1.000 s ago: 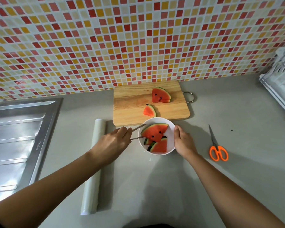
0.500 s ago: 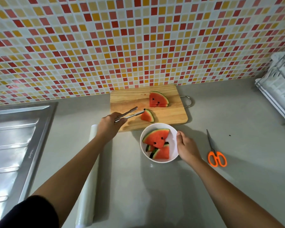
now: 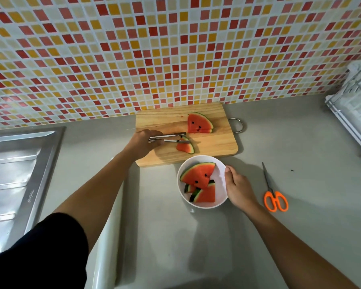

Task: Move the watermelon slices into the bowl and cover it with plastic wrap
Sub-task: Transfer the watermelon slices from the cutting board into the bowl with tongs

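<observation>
Centre frame: left hand (image 3: pixel 143 143) keeps a tight grip on tongs (image 3: pixel 169 137), tips at a small watermelon slice (image 3: pixel 185 147) on the cutting board (image 3: pixel 217 142); a larger slice (image 3: pixel 198 123) waits behind. Right hand (image 3: pixel 239 188) grips the white bowl (image 3: pixel 222 198), which contains several slices (image 3: pixel 200 176). Plastic wrap roll (image 3: pixel 106 236) lies unused, lower left

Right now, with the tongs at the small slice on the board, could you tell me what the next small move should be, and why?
Probably squeeze the tongs on the small slice and lift it toward the bowl: their tips sit at its upper corner, it lies on the cutting board, and the right hand steadies the bowl.
</observation>
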Demonstrator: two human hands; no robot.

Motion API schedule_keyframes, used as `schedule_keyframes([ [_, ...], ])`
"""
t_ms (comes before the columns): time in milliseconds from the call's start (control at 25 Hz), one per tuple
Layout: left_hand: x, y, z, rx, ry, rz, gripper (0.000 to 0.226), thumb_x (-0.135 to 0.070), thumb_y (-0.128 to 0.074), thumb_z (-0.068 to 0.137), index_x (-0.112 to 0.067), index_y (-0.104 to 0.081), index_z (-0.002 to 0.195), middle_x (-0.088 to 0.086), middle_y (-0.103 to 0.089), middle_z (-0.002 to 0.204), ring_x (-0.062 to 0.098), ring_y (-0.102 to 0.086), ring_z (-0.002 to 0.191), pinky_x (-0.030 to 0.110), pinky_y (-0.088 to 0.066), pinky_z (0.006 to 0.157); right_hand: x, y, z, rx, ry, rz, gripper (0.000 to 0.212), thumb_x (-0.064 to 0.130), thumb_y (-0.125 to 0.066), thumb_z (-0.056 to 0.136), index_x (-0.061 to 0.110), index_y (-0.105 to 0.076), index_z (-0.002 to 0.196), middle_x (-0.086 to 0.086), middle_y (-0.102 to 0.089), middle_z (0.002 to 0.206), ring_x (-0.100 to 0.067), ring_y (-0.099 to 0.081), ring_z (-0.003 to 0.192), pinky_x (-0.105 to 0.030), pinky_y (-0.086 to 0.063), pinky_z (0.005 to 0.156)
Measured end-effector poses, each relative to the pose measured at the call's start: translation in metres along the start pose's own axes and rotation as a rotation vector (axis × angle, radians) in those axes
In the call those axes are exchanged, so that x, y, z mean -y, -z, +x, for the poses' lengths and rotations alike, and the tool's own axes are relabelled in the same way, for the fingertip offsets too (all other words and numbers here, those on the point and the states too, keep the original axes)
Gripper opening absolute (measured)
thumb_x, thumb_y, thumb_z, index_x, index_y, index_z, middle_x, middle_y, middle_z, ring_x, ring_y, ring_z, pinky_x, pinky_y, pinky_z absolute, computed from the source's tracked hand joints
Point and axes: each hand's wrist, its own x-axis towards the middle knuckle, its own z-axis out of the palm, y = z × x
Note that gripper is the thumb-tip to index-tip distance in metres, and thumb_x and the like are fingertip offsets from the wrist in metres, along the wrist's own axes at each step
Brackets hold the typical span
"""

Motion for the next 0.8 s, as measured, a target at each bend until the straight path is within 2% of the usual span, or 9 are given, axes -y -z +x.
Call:
schedule_keyframes([
  [240,-0.001,0.032,0.005,0.067,-0.318,0.236,0.038,-0.019,-0.068,0.083,-0.011,-0.063,0.12,0.013,-0.061,0.103,0.027,-0.059,0.092,0.025,-0.042,0.078,0.0,-0.001,0.0,-0.006,-0.003,-0.004,0.032,0.034,-0.028,0.097,0.016,-0.054,0.099,-0.004,-0.058,0.075,-0.027,-0.055,0.074,-0.033,-0.038,0.066],
  [400,-0.019,0.036,0.013,0.079,-0.593,0.499,0.039,-0.017,-0.069,0.082,-0.008,-0.063,0.12,0.018,-0.061,0.094,0.033,-0.058,0.086,0.039,-0.05,0.073,0.001,-0.001,0.0,-0.001,-0.01,0.016,0.032,0.036,-0.028,0.097,0.018,-0.054,0.101,-0.006,-0.061,0.08,-0.026,-0.057,0.077,-0.035,-0.042,0.069],
  [520,-0.03,0.036,0.023,0.104,-0.611,0.609,0.039,-0.021,-0.064,0.087,-0.009,-0.06,0.123,0.019,-0.06,0.1,0.034,-0.057,0.092,0.041,-0.05,0.077,0.0,-0.001,-0.001,-0.007,0.004,0.014,0.03,0.037,-0.028,0.097,0.021,-0.054,0.098,-0.003,-0.061,0.071,-0.021,-0.057,0.07,-0.032,-0.041,0.061],
  [640,-0.045,0.043,0.037,0.217,-0.56,0.719,0.04,-0.027,-0.057,0.092,-0.017,-0.055,0.13,0.014,-0.057,0.108,0.03,-0.055,0.1,0.04,-0.047,0.082,0.0,-0.001,-0.002,-0.008,0.013,0.01,0.027,0.035,-0.027,0.098,0.024,-0.05,0.089,0.0,-0.054,0.061,-0.021,-0.054,0.062,-0.031,-0.033,0.054],
  [800,-0.075,0.047,0.052,0.283,-0.737,1.002,0.036,-0.028,-0.052,0.095,-0.022,-0.052,0.131,0.009,-0.056,0.112,0.027,-0.054,0.102,0.038,-0.046,0.079,0.0,0.0,-0.001,-0.005,0.057,-0.012,0.028,0.029,-0.027,0.098,0.019,-0.053,0.095,-0.005,-0.06,0.076,-0.027,-0.054,0.07,-0.033,-0.035,0.063],
])
